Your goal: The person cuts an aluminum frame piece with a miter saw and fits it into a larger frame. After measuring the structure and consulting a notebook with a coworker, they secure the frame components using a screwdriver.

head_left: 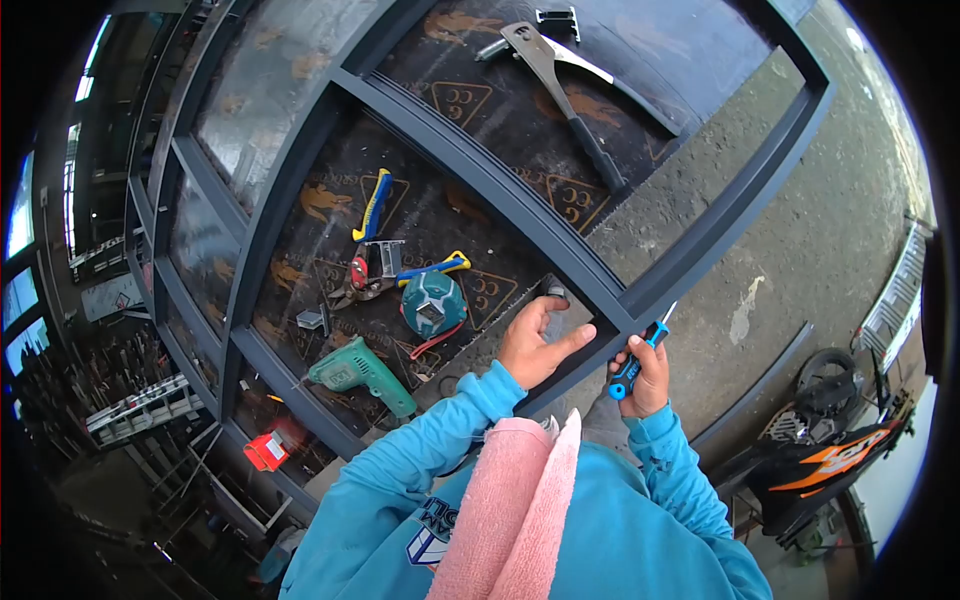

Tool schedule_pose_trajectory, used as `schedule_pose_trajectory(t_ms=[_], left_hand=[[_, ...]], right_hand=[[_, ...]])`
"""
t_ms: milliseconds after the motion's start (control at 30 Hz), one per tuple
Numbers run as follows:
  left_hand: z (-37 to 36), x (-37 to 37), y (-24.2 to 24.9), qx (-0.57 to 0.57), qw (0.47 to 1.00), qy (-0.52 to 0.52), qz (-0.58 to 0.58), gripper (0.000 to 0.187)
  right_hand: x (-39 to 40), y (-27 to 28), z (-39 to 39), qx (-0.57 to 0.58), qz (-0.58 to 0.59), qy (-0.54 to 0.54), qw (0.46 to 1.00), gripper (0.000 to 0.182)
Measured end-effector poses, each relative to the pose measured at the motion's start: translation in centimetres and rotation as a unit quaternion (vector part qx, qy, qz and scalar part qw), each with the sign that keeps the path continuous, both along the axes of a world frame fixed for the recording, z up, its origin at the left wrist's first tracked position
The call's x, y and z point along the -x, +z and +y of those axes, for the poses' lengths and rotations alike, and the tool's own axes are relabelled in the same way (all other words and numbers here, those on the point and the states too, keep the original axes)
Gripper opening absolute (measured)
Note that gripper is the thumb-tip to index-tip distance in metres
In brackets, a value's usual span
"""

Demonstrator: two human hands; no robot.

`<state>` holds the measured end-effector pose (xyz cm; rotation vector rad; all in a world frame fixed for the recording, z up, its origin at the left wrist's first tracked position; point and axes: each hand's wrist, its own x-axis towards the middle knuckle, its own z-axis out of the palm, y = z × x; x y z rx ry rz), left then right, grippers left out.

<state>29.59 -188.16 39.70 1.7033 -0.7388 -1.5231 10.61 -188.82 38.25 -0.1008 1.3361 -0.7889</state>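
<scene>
My left hand (540,345) is at the near corner of a dark grey metal frame (500,185), on the inner side of the bar. Its thumb and index finger are spread apart, and I see nothing held in it. Just outside the same corner, my right hand (647,378) is closed around a screwdriver (627,377) with a blue and black handle. The shaft points up and away past the frame. Beyond my left hand, a teal tape measure (433,303) lies on the dark board. A green power drill (362,378) rests nearer, to the left.
Snips (372,272) with blue-yellow handles lie beside the tape measure. A hand riveter (560,90) lies across the board's far part. An orange-red box (266,452) is at lower left. On the right are a black-orange motorbike (815,460) and a ladder (893,290).
</scene>
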Motion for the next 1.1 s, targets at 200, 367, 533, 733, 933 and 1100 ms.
schedule_pose_trajectory(t_ms=[200,367,533,733,933,1100], left_hand=[[-7.7,-16.9,4.3,0.145,0.962,0.122,-0.195,0.024],[-18.1,-32.7,2.0,0.136,0.856,0.138,-0.479,0.049],[-23.0,-37.7,-1.5,0.103,0.939,0.044,-0.324,0.043],[-22.7,-38.0,-1.4,0.121,0.937,0.001,-0.327,0.044],[-22.3,-37.7,-1.2,0.123,0.922,-0.020,-0.367,0.048],[-22.3,-37.8,-1.7,0.135,0.932,-0.003,-0.336,0.039]], right_hand=[[-0.5,0.8,-0.5,-0.004,0.040,0.049,0.998,0.018],[-0.9,1.6,-1.4,-0.005,0.081,0.077,0.994,0.019],[-1.0,1.8,-1.5,0.004,0.079,0.093,0.993,0.014],[-0.7,1.6,-1.6,0.013,0.062,0.106,0.992,0.013],[-0.3,1.5,-2.1,-0.021,0.026,0.109,0.994,0.016],[-0.4,1.5,-2.0,-0.035,0.039,0.095,0.994,0.013]])
